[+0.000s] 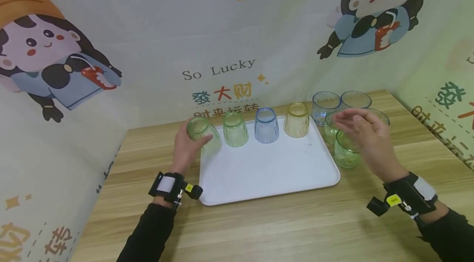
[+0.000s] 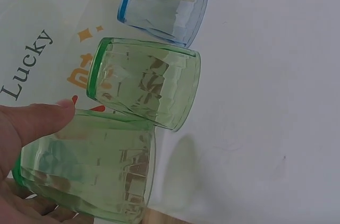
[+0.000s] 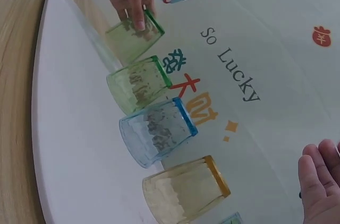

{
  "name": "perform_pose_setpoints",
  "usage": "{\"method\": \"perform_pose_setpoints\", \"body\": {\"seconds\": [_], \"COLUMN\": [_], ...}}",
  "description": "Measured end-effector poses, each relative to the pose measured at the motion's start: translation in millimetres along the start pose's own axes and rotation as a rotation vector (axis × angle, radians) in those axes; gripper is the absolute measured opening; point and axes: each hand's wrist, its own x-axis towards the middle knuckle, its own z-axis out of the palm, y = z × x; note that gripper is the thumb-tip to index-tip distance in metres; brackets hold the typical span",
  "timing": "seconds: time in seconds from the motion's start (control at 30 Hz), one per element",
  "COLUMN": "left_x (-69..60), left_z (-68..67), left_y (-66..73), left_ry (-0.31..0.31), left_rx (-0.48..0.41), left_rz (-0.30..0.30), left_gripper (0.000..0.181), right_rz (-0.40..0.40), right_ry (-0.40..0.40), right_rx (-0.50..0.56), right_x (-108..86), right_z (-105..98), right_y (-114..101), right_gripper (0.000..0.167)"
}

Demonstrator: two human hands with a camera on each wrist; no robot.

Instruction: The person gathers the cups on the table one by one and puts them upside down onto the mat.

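Observation:
My left hand (image 1: 185, 147) grips a green glass (image 1: 210, 140) by its upper part, thumb on one side and fingers on the other. This glass is upside down, slightly tilted, over the back left corner of a white tray (image 1: 266, 171); whether it touches the tray I cannot tell. To its right, another green glass (image 2: 146, 83), a blue glass (image 3: 156, 131) and a yellow glass (image 3: 183, 189) stand upside down in a row along the tray's back edge. My right hand (image 1: 374, 142) is raised with extended fingers, holding nothing, in front of glasses right of the tray.
Right of the tray stand several glasses, mouths up, including a blue glass (image 1: 326, 103) at the back and a green glass (image 1: 346, 157) in front, partly behind the right hand. A wooden table (image 1: 281, 225) carries everything. Printed cloth (image 1: 155, 48) hangs behind and beside it.

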Motion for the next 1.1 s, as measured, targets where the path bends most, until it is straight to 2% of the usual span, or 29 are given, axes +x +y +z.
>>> {"method": "perform_pose_setpoints", "body": {"seconds": [0.13, 0.3, 0.5, 0.7, 0.87, 1.1], "left_x": [1.9, 5.3, 10.2, 13.4, 13.4, 12.4], "left_z": [2.4, 6.6, 10.9, 17.1, 22.1, 22.6], "left_y": [-0.2, -1.1, -3.4, 0.8, 3.6, -2.1], "left_ry": [-0.001, -0.003, -0.003, 0.011, 0.023, 0.017], "left_rx": [-0.006, -0.009, -0.002, 0.044, 0.044, 0.036], "left_rz": [0.001, -0.028, -0.049, -0.063, -0.052, -0.043], "left_gripper": [0.082, 0.083, 0.085, 0.087, 0.088, 0.086], "right_rz": [-0.030, -0.054, -0.063, -0.079, -0.086, -0.070], "right_ry": [0.030, 0.060, 0.048, 0.060, 0.080, 0.094], "right_rx": [0.030, 0.062, 0.118, 0.145, 0.165, 0.158], "right_x": [1.3, 1.9, 1.1, 0.7, 2.2, 1.5], "right_z": [-4.3, -10.6, -15.9, -13.8, -13.1, -13.0], "right_y": [-2.8, -4.8, -2.9, -4.4, -5.6, -1.4], "right_gripper": [0.026, 0.025, 0.024, 0.023, 0.023, 0.022]}}
